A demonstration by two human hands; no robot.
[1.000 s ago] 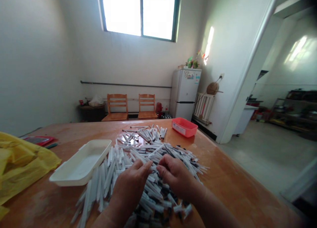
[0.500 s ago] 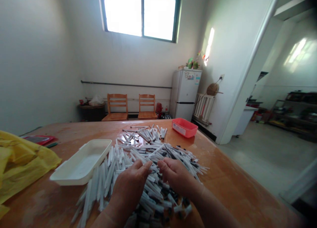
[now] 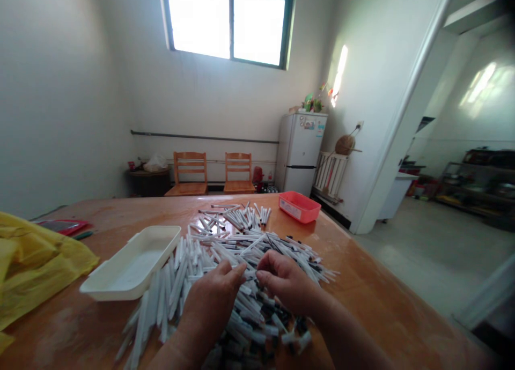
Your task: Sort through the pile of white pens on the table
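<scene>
A large heap of white pen parts, some with black ends (image 3: pixel 245 300), spreads over the orange-brown table. Over the middle of the heap, my left hand (image 3: pixel 215 292) is closed with thumb and fingers pressed together; what it pinches is too small to name. My right hand (image 3: pixel 284 279) is just to its right, curled with thumb and forefinger close to the left fingertips. Whether anything lies between the right fingertips cannot be made out. A cream tray (image 3: pixel 132 263) stands left of the heap, and a red basket (image 3: pixel 300 207) is at its far right.
Yellow plastic (image 3: pixel 36 268) covers the left side of the table (image 3: pixel 382 316). Behind it lies a red-rimmed item (image 3: pixel 64 226). Two wooden chairs (image 3: pixel 190 171) stand beyond the far edge, with a fridge (image 3: pixel 301 150) to their right.
My right hand's fingers have loosened and arched upward a little near the left fingertips. My left hand is nearly where it was, still closed.
</scene>
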